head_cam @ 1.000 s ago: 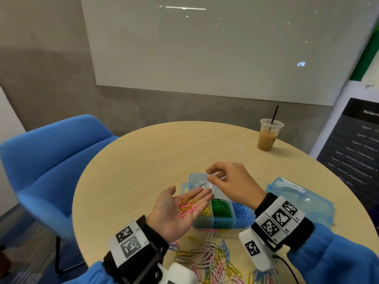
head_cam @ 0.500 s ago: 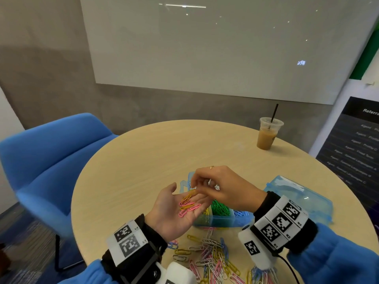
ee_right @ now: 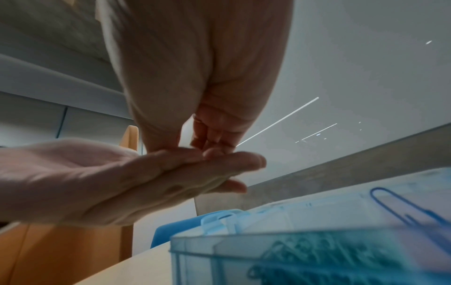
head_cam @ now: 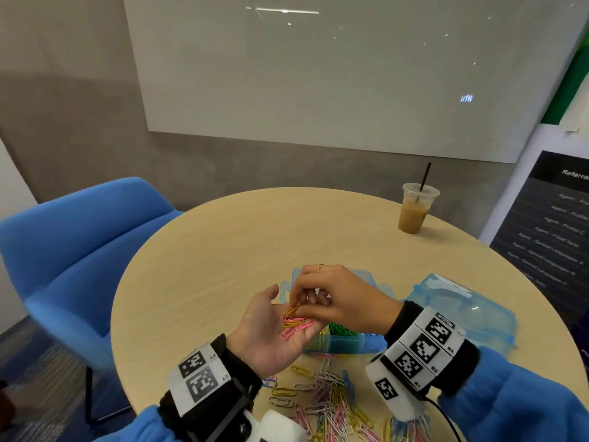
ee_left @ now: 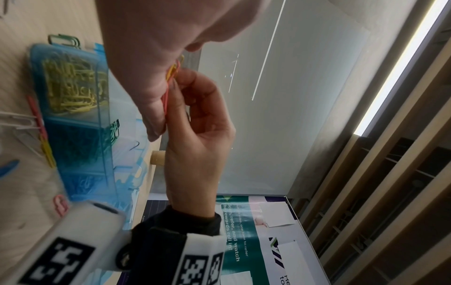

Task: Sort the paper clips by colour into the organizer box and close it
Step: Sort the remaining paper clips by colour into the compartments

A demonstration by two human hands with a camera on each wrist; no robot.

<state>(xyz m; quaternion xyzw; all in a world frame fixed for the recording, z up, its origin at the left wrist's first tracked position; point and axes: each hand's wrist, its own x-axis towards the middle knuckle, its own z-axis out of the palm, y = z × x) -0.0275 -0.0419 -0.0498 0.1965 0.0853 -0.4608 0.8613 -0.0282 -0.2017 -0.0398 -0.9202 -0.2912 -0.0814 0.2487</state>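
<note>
My left hand [head_cam: 271, 330] lies palm up and flat above the organizer box [head_cam: 338, 344], carrying a few pink paper clips [head_cam: 296, 325] and orange paper clips [head_cam: 290, 311]. My right hand [head_cam: 338, 295] reaches over it, and its thumb and fingertips pinch the orange clips on the palm. In the left wrist view the right hand [ee_left: 195, 125] pinches an orange clip [ee_left: 173, 70] against the left hand [ee_left: 151, 57]. The box [ee_left: 73, 96] is open, with yellow, green and blue clips in separate compartments. A mixed pile of loose clips [head_cam: 331, 397] lies near the table's front edge.
The box's blue lid [head_cam: 462, 311] lies to the right of the box on the round wooden table [head_cam: 223, 250]. An iced coffee cup with a straw [head_cam: 414, 215] stands at the far right. A blue chair [head_cam: 79, 244] stands at the left.
My right hand has come back from over the box's far compartment to my left palm and closed its fingertips on the orange clips. The left hand has stayed palm up.
</note>
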